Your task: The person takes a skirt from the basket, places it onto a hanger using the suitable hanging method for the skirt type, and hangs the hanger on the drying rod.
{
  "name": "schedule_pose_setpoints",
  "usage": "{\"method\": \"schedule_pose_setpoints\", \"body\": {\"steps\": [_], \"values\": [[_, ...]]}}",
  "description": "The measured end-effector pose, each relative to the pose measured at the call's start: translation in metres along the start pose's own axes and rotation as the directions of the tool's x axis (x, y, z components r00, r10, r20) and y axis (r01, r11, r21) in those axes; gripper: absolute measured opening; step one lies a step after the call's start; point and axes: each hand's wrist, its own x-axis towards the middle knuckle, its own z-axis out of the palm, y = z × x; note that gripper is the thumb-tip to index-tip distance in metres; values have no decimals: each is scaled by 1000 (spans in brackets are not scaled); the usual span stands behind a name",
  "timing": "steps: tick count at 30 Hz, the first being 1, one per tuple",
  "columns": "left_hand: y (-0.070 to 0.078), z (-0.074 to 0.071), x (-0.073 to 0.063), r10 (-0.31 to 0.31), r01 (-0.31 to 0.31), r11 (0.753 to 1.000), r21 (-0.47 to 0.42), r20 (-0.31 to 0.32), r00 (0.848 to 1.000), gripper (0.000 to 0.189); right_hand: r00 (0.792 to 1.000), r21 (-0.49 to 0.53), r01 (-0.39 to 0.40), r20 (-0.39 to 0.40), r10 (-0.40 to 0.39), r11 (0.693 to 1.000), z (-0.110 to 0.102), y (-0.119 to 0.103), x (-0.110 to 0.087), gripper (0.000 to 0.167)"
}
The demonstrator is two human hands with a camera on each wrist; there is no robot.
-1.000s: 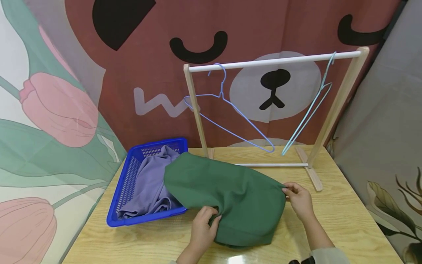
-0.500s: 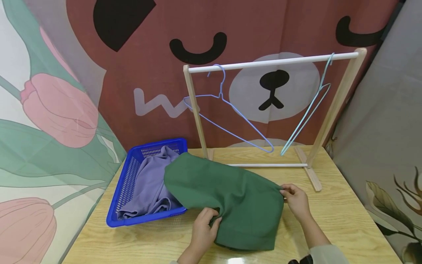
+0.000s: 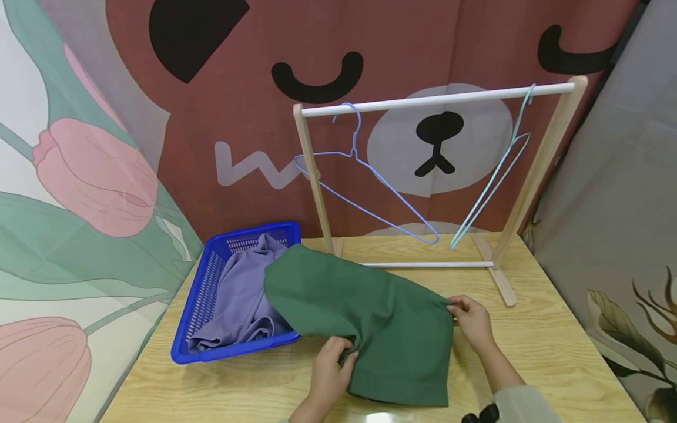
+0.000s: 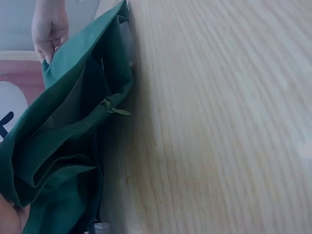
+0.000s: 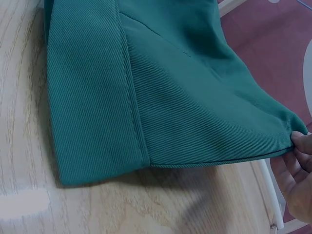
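Left hand (image 3: 329, 371) and right hand (image 3: 473, 324) both pinch the green cloth (image 3: 404, 335), one at a bunch on its near side, the other at its right end. It stretches over the table (image 3: 560, 376) from the right rim of the basket (image 3: 233, 355), a zip (image 4: 119, 112) showing inside its opening. Purple cloth (image 3: 240, 294) fills the basket by the table's left edge; the rack (image 3: 439, 101) stands near the back edge.

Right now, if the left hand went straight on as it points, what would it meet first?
The green cloth the left hand pinches: more of it lies right ahead, though depth there is unclear.
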Motion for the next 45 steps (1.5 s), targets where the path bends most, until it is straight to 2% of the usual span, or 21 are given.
{"method": "schedule_pose_setpoints", "body": {"steps": [11,15,25,29,35,40,45], "values": [[-3,4,-7,-117,118,993,-10,64,991,18,1000,15,-24,6,24,1000,3,6,-1,19],[-4,5,-8,-138,140,990,-21,75,988,17,999,25,-35,10,35,999,6,6,-2,20],[-5,8,-10,-158,160,987,-26,58,986,18,995,-29,-81,52,83,996,9,8,-8,30],[-5,8,-11,-190,193,981,-32,83,978,16,992,-66,-94,79,99,993,10,12,-12,35],[-5,8,-11,-217,221,975,-27,109,970,15,984,-186,-104,126,129,977,10,22,-21,41],[-6,8,-12,-240,245,969,-27,126,963,12,971,-203,-96,194,136,974,10,27,-31,44],[-6,7,-14,-295,302,953,-26,151,943,10,952,-167,-159,236,196,973,10,31,-41,41]]}}
